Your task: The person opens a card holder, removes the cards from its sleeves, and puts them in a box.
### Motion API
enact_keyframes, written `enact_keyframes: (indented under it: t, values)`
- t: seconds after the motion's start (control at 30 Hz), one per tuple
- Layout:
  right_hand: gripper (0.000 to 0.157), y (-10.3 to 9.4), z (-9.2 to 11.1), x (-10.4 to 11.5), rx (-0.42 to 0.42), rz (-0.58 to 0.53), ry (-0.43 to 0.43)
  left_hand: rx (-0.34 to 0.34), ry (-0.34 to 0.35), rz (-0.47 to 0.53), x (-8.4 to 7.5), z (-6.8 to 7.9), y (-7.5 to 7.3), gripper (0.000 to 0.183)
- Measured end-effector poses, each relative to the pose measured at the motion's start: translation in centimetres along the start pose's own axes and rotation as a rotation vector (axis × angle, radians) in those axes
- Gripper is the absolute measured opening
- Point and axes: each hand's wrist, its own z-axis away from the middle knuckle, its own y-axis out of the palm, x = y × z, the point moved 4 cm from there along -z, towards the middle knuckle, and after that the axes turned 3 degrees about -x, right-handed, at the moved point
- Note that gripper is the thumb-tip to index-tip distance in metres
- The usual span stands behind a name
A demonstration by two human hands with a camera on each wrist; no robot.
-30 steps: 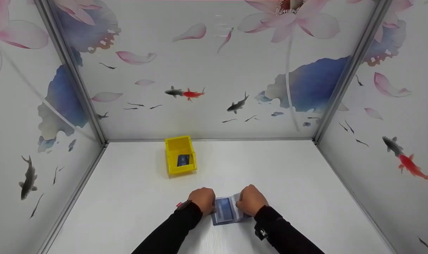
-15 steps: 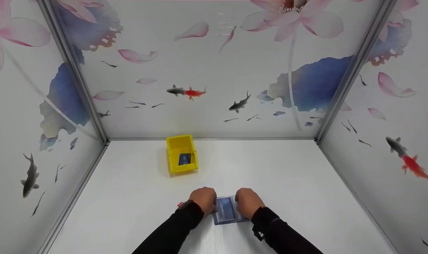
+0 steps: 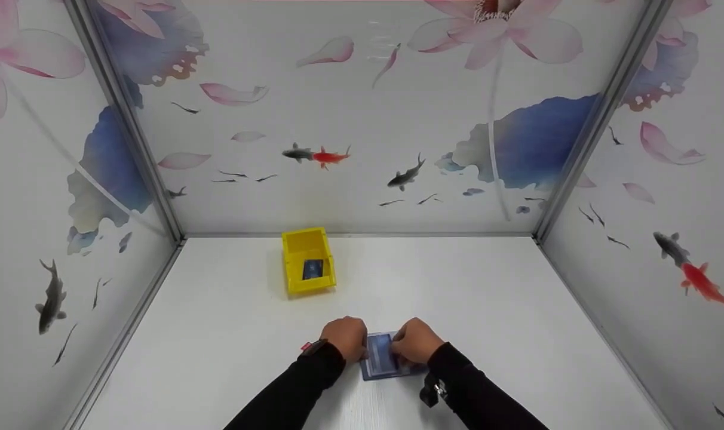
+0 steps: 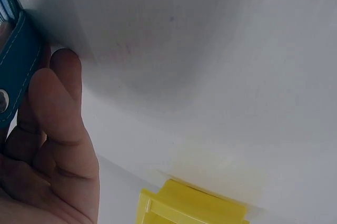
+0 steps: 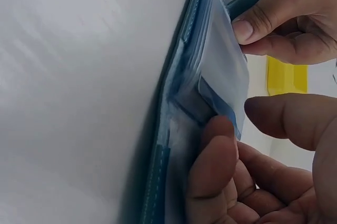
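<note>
"What's the left hand (image 3: 345, 338) got hold of?"

"The left edge of a blue wallet (image 3: 381, 355). It pinches it there, with the thumb laid on the clear sleeves (image 5: 224, 50) inside."

"And the right hand (image 3: 419, 341)?"

"At the other side of the wallet, fingers curled in at the sleeves, close to a dark blue edge (image 5: 217, 100) showing through the plastic. Its thumb stands a little apart from the nearest fingertip, so I can't tell whether it pinches anything."

"There's a strap (image 4: 20, 71) too, isn't there?"

"Yes, teal with pale stitching and a round metal snap (image 4: 3, 100), right by the left fingers."

"So the wallet is lying open?"

"Open on the white table (image 3: 218, 352), near the person, between the two hands. Both arms come in from the near side in black sleeves, with a dark band (image 3: 313, 349) on the left wrist."

"And beyond that?"

"A yellow bin (image 3: 310, 286), further back and a bit to the left, near the back wall (image 3: 350, 203). A small dark blue item (image 3: 312, 269) lies inside it. The walls round the table are printed with pink lotus flowers, blue leaves and fish."
</note>
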Motion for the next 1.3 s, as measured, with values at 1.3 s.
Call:
enact_keyframes:
  t: [1.3]
  values:
    - [0.013,-3.5,-0.1,0.4,-0.208,-0.214,0.060,-0.072,-0.069,0.229,-1.2,-0.3,-3.3,0.025]
